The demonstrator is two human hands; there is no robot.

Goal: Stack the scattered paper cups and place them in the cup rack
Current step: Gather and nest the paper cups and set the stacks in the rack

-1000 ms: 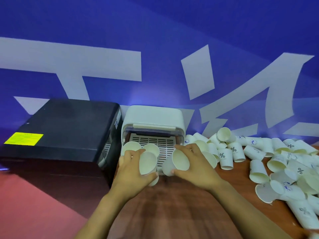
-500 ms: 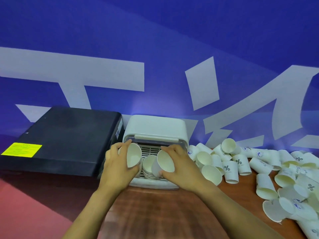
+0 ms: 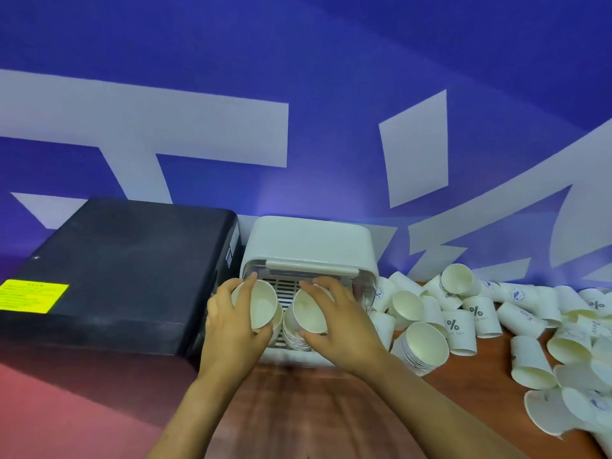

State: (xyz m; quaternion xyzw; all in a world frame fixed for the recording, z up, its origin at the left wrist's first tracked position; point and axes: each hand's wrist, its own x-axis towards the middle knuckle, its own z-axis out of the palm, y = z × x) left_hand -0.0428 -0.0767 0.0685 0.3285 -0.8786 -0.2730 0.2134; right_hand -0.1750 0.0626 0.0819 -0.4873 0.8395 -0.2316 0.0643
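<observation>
Head view: since a second ago both hands have carried their cups forward from the front edge of the rack (image 3: 308, 246) into its open mouth; half a second ago they were just entering. Left hand (image 3: 231, 329) curls round a left stack (image 3: 263, 308), thumb low, fingers over the rim; right hand (image 3: 341, 323) curls round a right stack (image 3: 309, 314), fingers spread across the top. Both stacks lie tilted, mouths toward the camera, over the rack's slatted floor, side by side and near touching (whether they rest on the slats yet, cannot tell). Judgement: this is the placing step, nearly done for these two stacks; release comes next. Much remains: loose cups (image 3: 530, 313) litter the table (image 3: 314, 412) right of the rack, and one finished stack (image 3: 420, 346) lies just right of it. Materials: cups are thin white paper, tapered, rolled rims, some with a printed percent mark; light, easily crushed. Rack is smooth cream plastic, rounded hood, grilled floor. Left of the rack, touching or nearly so, a matte black box (image 3: 122, 273) with a yellow label. Table is reddish wood grain.
</observation>
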